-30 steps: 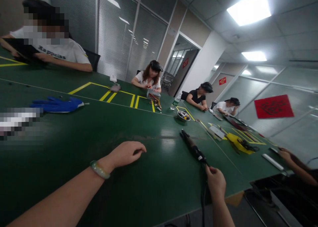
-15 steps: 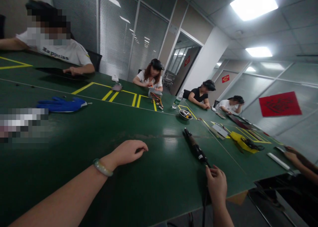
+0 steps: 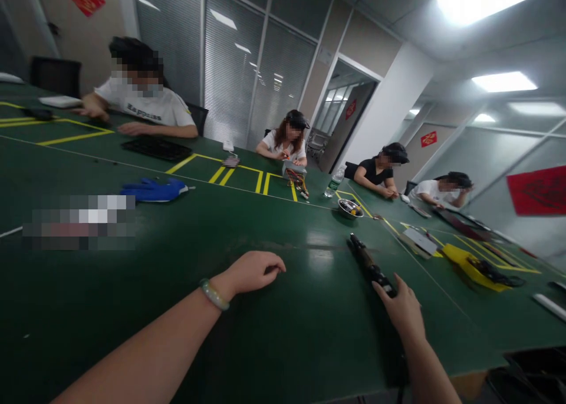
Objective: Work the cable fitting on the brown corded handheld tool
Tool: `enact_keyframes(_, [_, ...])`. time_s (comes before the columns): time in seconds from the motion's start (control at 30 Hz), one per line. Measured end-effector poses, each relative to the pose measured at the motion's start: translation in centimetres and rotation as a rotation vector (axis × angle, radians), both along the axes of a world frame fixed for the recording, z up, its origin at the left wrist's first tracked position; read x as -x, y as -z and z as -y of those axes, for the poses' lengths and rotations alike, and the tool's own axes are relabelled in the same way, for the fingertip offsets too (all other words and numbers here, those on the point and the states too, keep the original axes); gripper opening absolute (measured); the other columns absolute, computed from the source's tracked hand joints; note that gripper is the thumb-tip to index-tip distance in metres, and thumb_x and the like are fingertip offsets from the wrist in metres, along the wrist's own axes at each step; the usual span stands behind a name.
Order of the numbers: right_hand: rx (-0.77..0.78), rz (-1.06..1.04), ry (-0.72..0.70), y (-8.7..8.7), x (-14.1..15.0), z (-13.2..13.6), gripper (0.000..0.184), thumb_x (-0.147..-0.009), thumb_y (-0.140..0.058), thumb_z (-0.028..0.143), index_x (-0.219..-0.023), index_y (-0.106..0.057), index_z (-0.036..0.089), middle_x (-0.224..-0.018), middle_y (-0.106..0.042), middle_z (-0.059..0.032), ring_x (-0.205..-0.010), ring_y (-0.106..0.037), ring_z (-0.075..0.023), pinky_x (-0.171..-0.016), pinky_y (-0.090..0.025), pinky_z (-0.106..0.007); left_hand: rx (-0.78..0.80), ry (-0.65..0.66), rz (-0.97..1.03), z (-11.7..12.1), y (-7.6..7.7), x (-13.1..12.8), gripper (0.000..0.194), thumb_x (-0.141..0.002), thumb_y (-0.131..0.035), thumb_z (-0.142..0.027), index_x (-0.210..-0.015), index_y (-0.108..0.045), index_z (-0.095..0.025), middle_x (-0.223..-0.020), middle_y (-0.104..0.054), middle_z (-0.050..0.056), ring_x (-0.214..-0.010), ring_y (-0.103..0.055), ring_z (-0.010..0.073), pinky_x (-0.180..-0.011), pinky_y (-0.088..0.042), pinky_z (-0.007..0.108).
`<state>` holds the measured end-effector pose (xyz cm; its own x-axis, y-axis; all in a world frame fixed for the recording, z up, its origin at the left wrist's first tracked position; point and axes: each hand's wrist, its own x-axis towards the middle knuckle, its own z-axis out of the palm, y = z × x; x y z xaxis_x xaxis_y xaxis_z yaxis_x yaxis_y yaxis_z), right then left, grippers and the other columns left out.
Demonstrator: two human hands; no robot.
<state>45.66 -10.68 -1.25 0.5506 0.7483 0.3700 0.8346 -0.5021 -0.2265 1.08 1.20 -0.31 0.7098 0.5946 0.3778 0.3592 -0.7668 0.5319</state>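
Observation:
A dark, slim electric screwdriver (image 3: 365,258) lies on the green table (image 3: 309,327), its tip pointing away from me. My right hand (image 3: 404,306) is at its rear end, thumb on the left side and fingers curved over the right. The palm side is hidden, and a cord runs back under the hand to the table edge. My left hand (image 3: 254,272) rests on the table to the left, fingers curled in toward the thumb, with nothing seen in it. A pale bangle (image 3: 214,295) circles that wrist.
Beyond the screwdriver stand a metal bowl (image 3: 349,214) of small parts and a plastic bottle (image 3: 335,181). A yellow container (image 3: 464,263) with black cable lies right, a blue glove (image 3: 152,190) left. Several people sit around the table; one works near a grey box with wires (image 3: 295,169).
My right hand has slid forward from the screwdriver's cord end onto its rear body. My left hand keeps its curled pose. The view has turned left, so things appear further right.

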Motion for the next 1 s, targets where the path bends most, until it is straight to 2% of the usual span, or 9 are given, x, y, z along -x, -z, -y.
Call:
enact_keyframes(0.1, [0.14,-0.044,0.006,0.9,-0.9,-1.7,0.085,-0.079,-0.043,0.077,-0.137,-0.051,0.016,-0.122,-0.057,-0.0198,-0.108,-0.055,-0.0389,-0.092,-0.042,-0.05,-0.011,0.004,-0.008,0.1,0.0,0.0,0.023,-0.089,-0.052,-0.023,-0.105,-0.068,-0.026,-0.103,-0.071,-0.001,-0.092,-0.065,0.0171,-0.082,-0.049,0.029])
enact_keyframes(0.27, [0.169,-0.122,0.033,1.5,-2.2,-2.1,0.079,-0.08,-0.037,0.079,-0.132,-0.057,0.022,-0.118,-0.059,-0.0185,-0.102,-0.058,-0.0395,-0.079,-0.047,-0.05,-0.02,-0.003,-0.001,0.2,-0.4,-0.1,0.023,-0.089,-0.052,-0.022,-0.105,-0.069,-0.026,-0.103,-0.071,-0.001,-0.094,-0.065,0.0167,-0.082,-0.05,0.028])
enact_keyframes(0.37, [0.146,-0.182,0.03,1.1,-1.2,-1.9,0.079,-0.079,-0.039,0.079,-0.132,-0.057,0.024,-0.116,-0.061,-0.0182,-0.097,-0.059,-0.0401,-0.071,-0.048,-0.05,-0.034,-0.03,0.016,0.3,-0.8,-0.1,0.024,-0.09,-0.051,-0.022,-0.106,-0.068,-0.026,-0.103,-0.071,-0.001,-0.094,-0.065,0.017,-0.082,-0.05,0.029])
enact_keyframes(0.43, [0.104,-0.19,-0.017,0.9,0.4,-2.0,0.077,-0.077,-0.041,0.078,-0.13,-0.06,0.025,-0.113,-0.063,-0.0172,-0.096,-0.06,-0.0396,-0.07,-0.048,-0.051,-0.057,-0.064,0.05,0.4,-1.1,-0.1,0.025,-0.09,-0.05,-0.021,-0.107,-0.068,-0.025,-0.105,-0.07,0.0,-0.095,-0.064,0.0172,-0.084,-0.05,0.031])
enact_keyframes(0.53, [0.004,-0.134,-0.18,0.8,4.4,-2.5,0.064,-0.079,-0.042,0.073,-0.123,-0.063,0.032,-0.113,-0.064,-0.013,-0.1,-0.059,-0.0364,-0.073,-0.048,-0.051,-0.105,-0.114,0.117,0.6,-1.4,-0.2,0.026,-0.09,-0.05,-0.018,-0.108,-0.067,-0.024,-0.105,-0.07,0.001,-0.098,-0.063,0.017,-0.089,-0.048,0.032])
enact_keyframes(0.6, [-0.031,-0.073,-0.351,0.7,7.9,-3.2,0.055,-0.082,-0.045,0.068,-0.122,-0.062,0.035,-0.113,-0.064,-0.0097,-0.104,-0.058,-0.0341,-0.08,-0.047,-0.049,-0.135,-0.128,0.157,0.7,-1.4,-0.1,0.026,-0.09,-0.05,-0.017,-0.107,-0.067,-0.024,-0.105,-0.07,0.001,-0.098,-0.063,0.0165,-0.091,-0.048,0.033])
enact_keyframes(0.73, [-0.01,0.063,-0.738,0.1,15.8,-5.8,0.048,-0.086,-0.053,0.055,-0.126,-0.058,0.028,-0.117,-0.063,-0.0071,-0.108,-0.055,-0.0306,-0.092,-0.04,-0.045,-0.186,-0.162,0.215,1.0,-1.3,0.1,0.024,-0.09,-0.048,-0.018,-0.104,-0.067,-0.022,-0.103,-0.07,0.003,-0.096,-0.063,0.0167,-0.09,-0.049,0.032])
enact_keyframes(0.87, [0.002,0.18,-1.095,-0.2,23.5,-9.7,0.04,-0.086,-0.063,0.041,-0.123,-0.06,0.024,-0.117,-0.063,-0.0079,-0.109,-0.053,-0.0279,-0.093,-0.037,-0.043,-0.224,-0.204,0.242,1.1,-1.2,0.5,0.024,-0.089,-0.046,-0.02,-0.1,-0.067,-0.022,-0.098,-0.069,0.004,-0.093,-0.063,0.0172,-0.088,-0.049,0.033])
enact_keyframes(1.0, [0.045,0.215,-1.235,0.4,28.8,-12.9,0.017,-0.083,-0.064,0.024,-0.1,-0.066,0.018,-0.104,-0.066,-0.0112,-0.103,-0.054,-0.0273,-0.092,-0.037,-0.042,-0.25,-0.263,0.208,0.8,-1.3,0.9,0.022,-0.088,-0.048,-0.019,-0.099,-0.067,-0.022,-0.098,-0.068,0.005,-0.093,-0.06,0.0196,-0.088,-0.049,0.035])
